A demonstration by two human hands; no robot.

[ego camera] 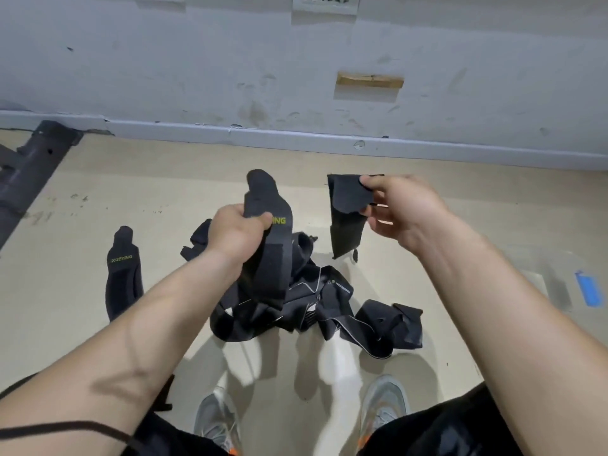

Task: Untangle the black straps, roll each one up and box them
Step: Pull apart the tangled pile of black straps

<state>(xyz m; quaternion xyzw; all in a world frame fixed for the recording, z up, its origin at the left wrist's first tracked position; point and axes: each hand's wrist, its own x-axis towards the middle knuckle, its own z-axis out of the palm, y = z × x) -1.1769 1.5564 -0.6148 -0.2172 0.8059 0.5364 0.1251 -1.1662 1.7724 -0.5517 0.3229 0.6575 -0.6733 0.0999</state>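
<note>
Two hands lift black fabric straps off a tangled pile on a beige floor.

The left hand (238, 230) fists around a padded black strap with yellow lettering (268, 245), long axis upright, rounded tip toward the wall (296, 77). The right hand (399, 209) pinches a flat black strap end (347, 218), hanging downward. The tangled pile of black straps (316, 307) lies beneath; another padded black strap (123, 274) lies apart, left, bare floor (164, 179) around.

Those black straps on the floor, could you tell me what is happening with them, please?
A person is untangling them. The left hand grips a padded strap lifted from the tangled pile, while the right hand pinches a strap end. One separate strap lies apart to the left. No box is visible.
</note>
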